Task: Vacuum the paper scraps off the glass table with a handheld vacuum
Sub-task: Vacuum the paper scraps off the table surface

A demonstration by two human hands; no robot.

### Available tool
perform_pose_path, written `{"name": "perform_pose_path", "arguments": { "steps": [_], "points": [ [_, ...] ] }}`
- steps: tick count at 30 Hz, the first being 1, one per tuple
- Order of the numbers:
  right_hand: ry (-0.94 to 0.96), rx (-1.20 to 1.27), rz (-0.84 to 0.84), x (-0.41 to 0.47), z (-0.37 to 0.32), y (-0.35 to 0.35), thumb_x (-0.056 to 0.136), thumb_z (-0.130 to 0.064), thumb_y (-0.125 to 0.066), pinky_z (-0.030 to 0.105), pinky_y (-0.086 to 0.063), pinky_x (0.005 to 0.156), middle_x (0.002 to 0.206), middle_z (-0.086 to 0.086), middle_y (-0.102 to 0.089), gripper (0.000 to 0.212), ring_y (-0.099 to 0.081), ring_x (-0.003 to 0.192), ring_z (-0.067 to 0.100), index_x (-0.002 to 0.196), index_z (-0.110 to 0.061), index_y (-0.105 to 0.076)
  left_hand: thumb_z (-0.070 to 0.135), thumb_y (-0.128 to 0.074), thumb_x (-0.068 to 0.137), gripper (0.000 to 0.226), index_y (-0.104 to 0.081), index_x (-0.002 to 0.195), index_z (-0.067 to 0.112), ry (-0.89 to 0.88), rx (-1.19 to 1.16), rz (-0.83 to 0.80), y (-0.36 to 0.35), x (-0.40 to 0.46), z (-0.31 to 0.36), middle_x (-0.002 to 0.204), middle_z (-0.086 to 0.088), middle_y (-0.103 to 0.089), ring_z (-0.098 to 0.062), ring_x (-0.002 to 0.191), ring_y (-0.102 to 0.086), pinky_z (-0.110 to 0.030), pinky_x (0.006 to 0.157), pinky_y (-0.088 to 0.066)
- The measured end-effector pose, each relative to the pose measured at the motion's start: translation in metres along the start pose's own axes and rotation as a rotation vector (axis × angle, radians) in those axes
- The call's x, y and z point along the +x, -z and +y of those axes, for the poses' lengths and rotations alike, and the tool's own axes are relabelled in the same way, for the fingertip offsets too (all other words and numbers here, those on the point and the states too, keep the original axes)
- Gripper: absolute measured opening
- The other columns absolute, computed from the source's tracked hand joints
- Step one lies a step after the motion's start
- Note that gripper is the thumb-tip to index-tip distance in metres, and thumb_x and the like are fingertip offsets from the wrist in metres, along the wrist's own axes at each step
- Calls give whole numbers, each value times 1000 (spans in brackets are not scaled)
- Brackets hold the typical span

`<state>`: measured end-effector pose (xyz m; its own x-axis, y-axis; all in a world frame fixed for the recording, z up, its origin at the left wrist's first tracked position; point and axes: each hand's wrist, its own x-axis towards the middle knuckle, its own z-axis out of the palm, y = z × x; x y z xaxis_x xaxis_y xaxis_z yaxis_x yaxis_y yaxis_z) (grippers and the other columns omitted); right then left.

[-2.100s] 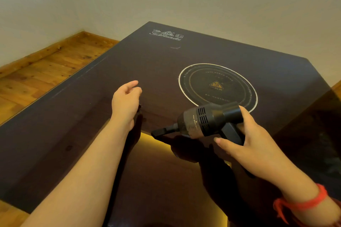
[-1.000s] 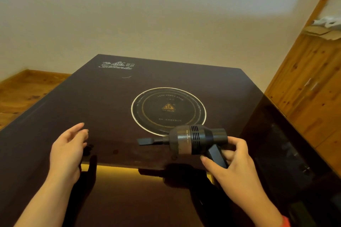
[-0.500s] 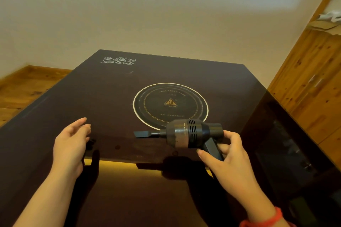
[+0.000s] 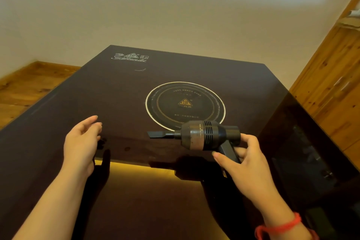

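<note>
Vacuum [image 4: 206, 135] barely shifted since half a second ago, right hand [image 4: 241, 163] fingers curled round its handle, nozzle level just left of the printed ring [image 4: 185, 104], left hand [image 4: 81, 142] loosely spread farther left; no scraps visible on glass table [image 4: 58, 122], so probably finishing.
</note>
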<state>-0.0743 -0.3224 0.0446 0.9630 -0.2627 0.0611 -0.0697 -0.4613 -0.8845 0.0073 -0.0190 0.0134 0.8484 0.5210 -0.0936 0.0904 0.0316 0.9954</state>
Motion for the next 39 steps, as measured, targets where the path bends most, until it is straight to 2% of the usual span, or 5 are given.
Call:
{"name": "perform_pose_path", "arguments": {
  "steps": [7,13,16,23,39],
  "points": [
    [-9,17,-6,0,1,0,71,-20,-78,3,-42,48,82,-11,-66,52,-64,66,-4,102,-35,-39,16,-56,92,34,-59,125,23,1,-2,8,0,0,0,114,0,-61,-7,93,-56,-26,81,-42],
    [-11,15,-9,0,0,1,71,-20,-77,1,-41,49,84,-11,-65,52,-62,72,-2,103,-34,-38,16,-56,91,35,-58,126,23,2,5,10,0,0,0,118,-1,-60,-12,97,-56,-27,83,-42],
    [-10,10,-13,1,1,1,71,-19,-77,2,-41,48,81,-11,-65,52,-63,69,-9,103,-34,-38,16,-56,91,36,-58,126,23,-1,6,8,-1,-1,1,119,-1,-60,-14,100,-56,-28,84,-42],
    [-21,8,-19,1,1,0,72,-22,-77,10,-45,49,87,-8,-67,53,-65,77,6,103,-36,-38,14,-55,91,35,-58,126,22,-2,2,11,-1,-1,1,117,0,-60,-12,99,-56,-27,85,-42],
    [-42,32,-8,1,2,-3,70,-23,-78,16,-47,59,91,-7,-66,57,-66,82,9,108,-32,-37,14,-55,92,35,-58,126,21,2,-1,15,-2,-1,3,119,-2,-60,-15,103,-56,-27,86,-42]
  ]
}}
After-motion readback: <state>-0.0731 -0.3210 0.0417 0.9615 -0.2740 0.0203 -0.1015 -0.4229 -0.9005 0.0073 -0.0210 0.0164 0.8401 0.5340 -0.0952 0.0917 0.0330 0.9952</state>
